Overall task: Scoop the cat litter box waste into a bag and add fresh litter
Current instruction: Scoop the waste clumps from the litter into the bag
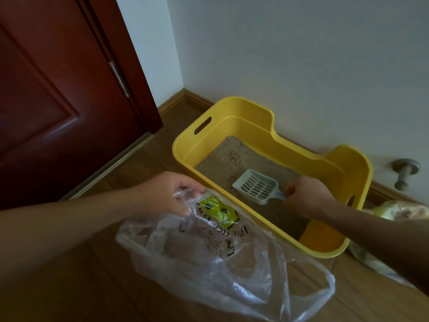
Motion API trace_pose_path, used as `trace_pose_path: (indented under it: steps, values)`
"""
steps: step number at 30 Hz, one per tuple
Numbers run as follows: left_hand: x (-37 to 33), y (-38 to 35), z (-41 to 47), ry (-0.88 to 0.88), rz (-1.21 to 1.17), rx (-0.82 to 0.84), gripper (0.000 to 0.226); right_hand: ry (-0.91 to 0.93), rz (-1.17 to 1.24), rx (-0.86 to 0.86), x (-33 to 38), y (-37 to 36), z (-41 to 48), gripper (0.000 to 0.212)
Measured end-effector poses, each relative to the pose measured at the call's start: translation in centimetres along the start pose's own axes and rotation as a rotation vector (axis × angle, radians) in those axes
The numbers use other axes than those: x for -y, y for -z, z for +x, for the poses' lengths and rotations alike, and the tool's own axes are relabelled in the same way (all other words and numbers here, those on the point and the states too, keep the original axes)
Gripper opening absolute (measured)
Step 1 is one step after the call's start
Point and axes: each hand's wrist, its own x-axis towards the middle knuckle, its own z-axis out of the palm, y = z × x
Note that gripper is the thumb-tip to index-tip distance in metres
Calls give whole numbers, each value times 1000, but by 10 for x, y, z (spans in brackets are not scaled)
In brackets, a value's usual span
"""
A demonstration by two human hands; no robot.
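STEP 1: scooping waste | right hand (306, 196) gripping pale grey slotted plastic scoop (255, 185) inside yellow plastic litter box (232, 105) | left hand (162, 194) pinching clear plastic bag (209, 252) beside box | NEXT, judged: dig, sift, tip into bag

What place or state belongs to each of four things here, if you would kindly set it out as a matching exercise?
Things:
1. scoop
2. plastic bag
3. litter box
4. doorstop

Places or states:
A. yellow, standing on the floor
B. gripped by the left hand
C. alone, low by the wall
D. held by the right hand, inside the box

Pairs: 1-D, 2-B, 3-A, 4-C
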Motion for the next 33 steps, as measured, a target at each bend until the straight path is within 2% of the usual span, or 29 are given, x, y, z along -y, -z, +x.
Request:
trace_pose_path:
  steps: [5,9,15,24,31,33]
  values:
    - [-5,1,12,-32,23,56,56,44,-387,-12,-12,13,-18,9]
    - [-2,4,21,-55,-4,76,57,80,-522,-2,-11,17,-27,15]
    - [2,5,25,-56,-24,93,57,85,-514,37,-8,9,-27,8]
    - [15,12,27,-57,-26,72,57,84,-477,115,-12,-4,-20,22]
    - [17,11,30,-35,-51,56,56,99,-442,84,-14,-13,-14,9]
    - [16,11,32,-24,-68,53,57,106,-402,86,-12,-17,-8,13]
